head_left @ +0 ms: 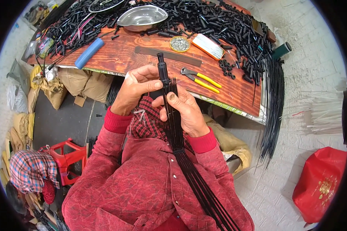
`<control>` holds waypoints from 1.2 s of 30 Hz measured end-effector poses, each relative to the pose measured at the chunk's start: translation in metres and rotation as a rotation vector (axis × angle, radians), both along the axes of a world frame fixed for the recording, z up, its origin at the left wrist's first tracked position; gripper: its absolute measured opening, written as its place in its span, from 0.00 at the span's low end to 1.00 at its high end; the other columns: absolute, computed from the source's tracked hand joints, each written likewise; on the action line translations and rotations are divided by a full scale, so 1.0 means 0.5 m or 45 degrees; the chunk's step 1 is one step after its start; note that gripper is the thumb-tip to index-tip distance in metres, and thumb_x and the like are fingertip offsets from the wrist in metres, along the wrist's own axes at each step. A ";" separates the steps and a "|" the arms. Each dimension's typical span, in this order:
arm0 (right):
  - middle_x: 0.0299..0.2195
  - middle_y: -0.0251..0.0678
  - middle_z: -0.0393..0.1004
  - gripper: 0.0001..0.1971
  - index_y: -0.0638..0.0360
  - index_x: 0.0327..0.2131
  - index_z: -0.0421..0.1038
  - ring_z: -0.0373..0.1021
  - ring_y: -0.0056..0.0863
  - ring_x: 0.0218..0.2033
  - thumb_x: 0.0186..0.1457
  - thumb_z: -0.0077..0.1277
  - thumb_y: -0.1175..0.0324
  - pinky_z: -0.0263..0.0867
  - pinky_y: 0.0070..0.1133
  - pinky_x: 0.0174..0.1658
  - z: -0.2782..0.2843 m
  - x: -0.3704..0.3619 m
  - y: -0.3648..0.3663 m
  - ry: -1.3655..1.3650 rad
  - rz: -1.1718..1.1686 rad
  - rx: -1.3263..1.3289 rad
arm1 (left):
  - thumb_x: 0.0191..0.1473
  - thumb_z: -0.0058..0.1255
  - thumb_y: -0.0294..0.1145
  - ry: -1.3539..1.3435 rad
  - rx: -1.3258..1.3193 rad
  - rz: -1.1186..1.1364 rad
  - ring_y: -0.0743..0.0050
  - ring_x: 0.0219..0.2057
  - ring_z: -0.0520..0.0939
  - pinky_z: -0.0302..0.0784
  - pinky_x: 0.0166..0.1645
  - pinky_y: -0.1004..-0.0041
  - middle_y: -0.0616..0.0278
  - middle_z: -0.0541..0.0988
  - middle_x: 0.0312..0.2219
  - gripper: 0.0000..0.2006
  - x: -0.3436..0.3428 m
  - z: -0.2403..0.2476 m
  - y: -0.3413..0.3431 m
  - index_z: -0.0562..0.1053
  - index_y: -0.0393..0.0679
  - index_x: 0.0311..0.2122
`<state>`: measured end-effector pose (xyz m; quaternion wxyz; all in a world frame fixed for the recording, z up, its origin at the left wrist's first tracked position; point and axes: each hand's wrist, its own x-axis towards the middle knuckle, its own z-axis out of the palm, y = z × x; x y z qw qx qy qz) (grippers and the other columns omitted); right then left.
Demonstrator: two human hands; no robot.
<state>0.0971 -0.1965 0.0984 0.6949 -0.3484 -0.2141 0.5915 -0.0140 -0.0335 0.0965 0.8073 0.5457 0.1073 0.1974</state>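
Upright in front of my chest is a black umbrella frame (174, 131), a bundle of thin ribs running down over my red jacket. A stepped black plastic tube (162, 70) stands at its upper end. My left hand (130, 91) is closed at the tube's lower part, thumb in front and fingers partly hidden behind. Just below, my right hand (189, 115) grips the ribs, its thumb lying across them. Some rib tips stick up beside the tube.
On the wooden table (119, 57) lie yellow-handled pincers (206, 81), a flat metal bar (167, 56), a dish of small metal parts (179, 44), an orange-rimmed tray (207, 46) and a blue roll (89, 53). Black tubes (77, 27) heap behind a steel basin (142, 17). Black rods (273, 104) hang off the right.
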 end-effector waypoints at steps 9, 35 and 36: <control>0.35 0.37 0.78 0.15 0.56 0.52 0.67 0.73 0.20 0.23 0.65 0.49 0.62 0.72 0.17 0.27 -0.026 0.041 0.069 -0.074 -0.128 -0.003 | 0.60 0.54 0.32 0.088 -0.049 0.017 0.75 0.43 0.80 0.76 0.49 0.73 0.58 0.80 0.45 0.18 0.046 -0.030 0.044 0.73 0.35 0.54; 0.40 0.29 0.74 0.12 0.63 0.51 0.68 0.69 0.15 0.40 0.66 0.43 0.75 0.66 0.15 0.45 -0.010 0.048 0.185 -0.665 -0.831 0.322 | 0.58 0.54 0.20 -0.169 0.437 0.587 0.72 0.45 0.81 0.76 0.52 0.73 0.55 0.79 0.46 0.22 0.094 0.063 -0.036 0.67 0.31 0.57; 0.39 0.28 0.74 0.12 0.63 0.51 0.68 0.69 0.15 0.39 0.66 0.43 0.76 0.67 0.16 0.44 -0.008 0.048 0.183 -0.622 -0.806 0.353 | 0.58 0.54 0.20 -0.171 0.435 0.604 0.72 0.45 0.81 0.76 0.52 0.73 0.55 0.79 0.46 0.22 0.092 0.066 -0.040 0.67 0.31 0.57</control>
